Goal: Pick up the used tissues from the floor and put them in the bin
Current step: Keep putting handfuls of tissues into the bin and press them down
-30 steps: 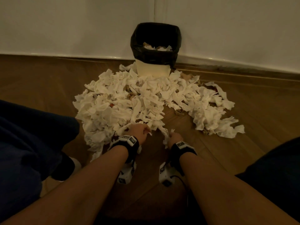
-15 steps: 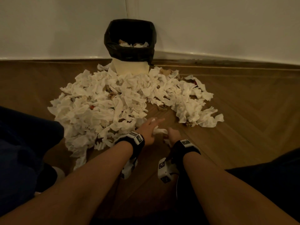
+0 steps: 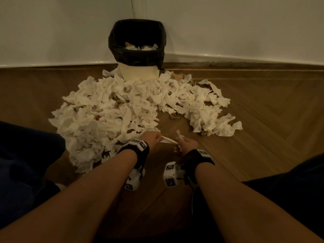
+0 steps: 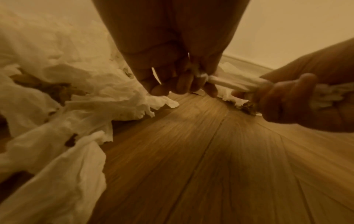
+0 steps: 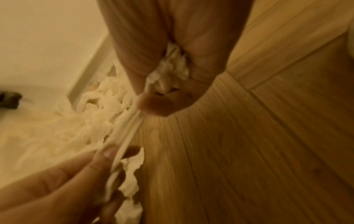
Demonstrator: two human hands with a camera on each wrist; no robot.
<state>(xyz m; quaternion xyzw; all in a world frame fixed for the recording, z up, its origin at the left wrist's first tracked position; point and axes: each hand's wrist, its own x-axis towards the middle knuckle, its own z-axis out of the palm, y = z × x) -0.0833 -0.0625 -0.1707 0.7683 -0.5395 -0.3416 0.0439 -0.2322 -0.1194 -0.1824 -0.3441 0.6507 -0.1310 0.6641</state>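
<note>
A big heap of crumpled white tissues (image 3: 122,109) covers the wooden floor in front of the bin (image 3: 138,72), a white bin lined with a black bag, tissues inside. At the heap's near edge a stretched white tissue (image 3: 167,139) spans between both hands. My left hand (image 3: 154,137) pinches one end of it (image 4: 220,79). My right hand (image 3: 185,143) grips the other end, with a wad of tissue (image 5: 170,66) bunched in its fist. Both hands hover just above the floor.
The bin stands in the corner against white walls (image 3: 245,23) with a skirting board. Bare wooden floor (image 3: 263,137) lies to the right and under my forearms. My dark-clothed legs (image 3: 26,163) flank the scene. Brownish scraps (image 3: 175,116) are mixed among the tissues.
My left hand has left the heap's edge and taken hold of the tissue held by my right hand. The tissue is now pulled taut between them. The view has shifted slightly.
</note>
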